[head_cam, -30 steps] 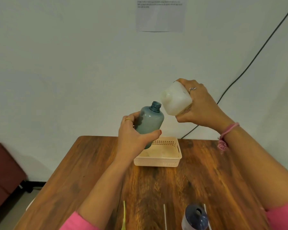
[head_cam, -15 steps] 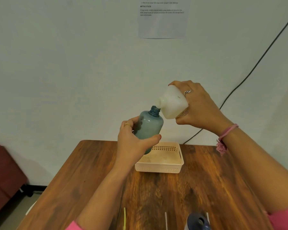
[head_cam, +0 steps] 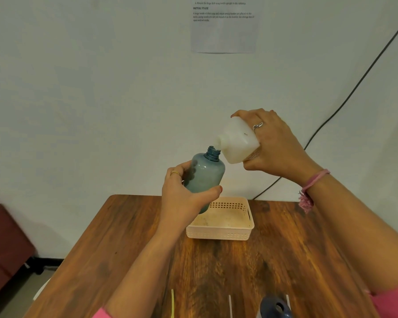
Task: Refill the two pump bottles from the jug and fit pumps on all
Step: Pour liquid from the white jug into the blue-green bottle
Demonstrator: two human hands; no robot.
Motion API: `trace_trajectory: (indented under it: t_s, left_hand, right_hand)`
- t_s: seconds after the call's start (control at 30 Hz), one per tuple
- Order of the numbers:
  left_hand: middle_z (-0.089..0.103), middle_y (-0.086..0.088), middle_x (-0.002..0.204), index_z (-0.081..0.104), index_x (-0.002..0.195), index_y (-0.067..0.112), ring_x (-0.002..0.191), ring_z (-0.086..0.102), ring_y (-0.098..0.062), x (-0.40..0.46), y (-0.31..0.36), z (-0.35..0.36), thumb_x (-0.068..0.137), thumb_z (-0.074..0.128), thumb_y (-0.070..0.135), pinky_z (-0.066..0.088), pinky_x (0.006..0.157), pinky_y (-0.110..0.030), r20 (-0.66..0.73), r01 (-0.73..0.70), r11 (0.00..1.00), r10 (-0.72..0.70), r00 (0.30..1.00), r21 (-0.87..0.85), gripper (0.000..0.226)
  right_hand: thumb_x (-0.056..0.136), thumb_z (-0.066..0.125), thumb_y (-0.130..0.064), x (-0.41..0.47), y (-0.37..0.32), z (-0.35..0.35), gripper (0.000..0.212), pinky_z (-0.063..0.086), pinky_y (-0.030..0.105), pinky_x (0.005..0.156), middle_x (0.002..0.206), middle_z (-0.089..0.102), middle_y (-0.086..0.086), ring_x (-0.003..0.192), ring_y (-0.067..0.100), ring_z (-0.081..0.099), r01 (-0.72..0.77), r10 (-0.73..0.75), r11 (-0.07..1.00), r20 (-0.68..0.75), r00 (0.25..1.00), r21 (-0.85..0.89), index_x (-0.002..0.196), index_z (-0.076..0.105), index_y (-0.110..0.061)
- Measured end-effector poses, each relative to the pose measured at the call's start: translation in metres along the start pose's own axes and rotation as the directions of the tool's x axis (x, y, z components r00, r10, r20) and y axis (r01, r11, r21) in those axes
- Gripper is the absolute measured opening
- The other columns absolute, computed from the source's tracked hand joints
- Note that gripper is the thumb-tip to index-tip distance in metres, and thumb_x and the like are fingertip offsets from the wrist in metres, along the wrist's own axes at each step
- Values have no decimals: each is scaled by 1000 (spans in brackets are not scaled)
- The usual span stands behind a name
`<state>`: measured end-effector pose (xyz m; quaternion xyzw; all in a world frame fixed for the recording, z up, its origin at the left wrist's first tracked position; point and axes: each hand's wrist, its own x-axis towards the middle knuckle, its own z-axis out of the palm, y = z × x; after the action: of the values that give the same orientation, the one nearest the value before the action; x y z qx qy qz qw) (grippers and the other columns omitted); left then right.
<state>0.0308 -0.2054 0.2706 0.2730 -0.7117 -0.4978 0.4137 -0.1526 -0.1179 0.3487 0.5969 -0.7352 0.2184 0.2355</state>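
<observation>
Held above the far table (head_cam: 285,260): blue pump bottle (head_cam: 205,175) wrapped in left hand (head_cam: 184,198), neck tilted up-right. Jug (head_cam: 237,141) gripped by right hand (head_cam: 276,145), tipped down-left, spout just over the bottle mouth.

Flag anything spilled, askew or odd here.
Nothing spilled that shows. The white jug, tilted in the right hand, meets the open neck of the blue bottle, which the left hand holds aloft above the table rather than standing it there.
</observation>
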Motion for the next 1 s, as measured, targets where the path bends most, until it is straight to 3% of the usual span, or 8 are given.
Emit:
trace_trajectory:
  t_s: [0.4, 0.53, 0.87, 1.0]
  left_hand:
    - [51, 7, 118, 45, 117, 31, 103, 55, -5, 1, -2, 1, 61, 90, 20, 50, 72, -15, -1, -7, 1000, 7, 1000, -15, 73]
    - [52, 5, 120, 45, 118, 30, 107, 55, -9, 1, -2, 1, 61, 91, 21, 53, 78, -21, -7, -9, 1000, 9, 1000, -9, 73]
    - [52, 6, 119, 45, 118, 32, 103, 54, -3, 0, -3, 0, 61, 90, 21, 50, 71, -15, -6, -15, 1000, 15, 1000, -18, 73]
    - [51, 6, 118, 45, 117, 32, 104, 54, -2, -1, -3, 0, 61, 91, 21, 51, 75, -19, -11, -12, 1000, 12, 1000, -21, 73]
  right_hand:
    - [51, 83, -20, 0, -1, -3, 93, 35, 44, 97, 124, 50, 6, 108, 27, 45, 4, -4, 999, -11, 1000, -34, 134, 42, -21]
    - [52, 83, -20, 0, -2, -6, 92, 34, 44, 98, 124, 50, 5, 109, 26, 44, 5, -5, 999, -12, 1000, -37, 134, 43, -21]
    - [52, 83, -21, 0, -2, -7, 93, 31, 45, 103, 124, 50, 5, 111, 27, 46, 24, -25, 998, -10, 1000, -57, 135, 42, -22]
    - [53, 83, -21, 0, -2, -9, 92, 30, 44, 104, 125, 51, 6, 111, 28, 47, 30, -31, 998, -11, 999, -59, 135, 42, -21]
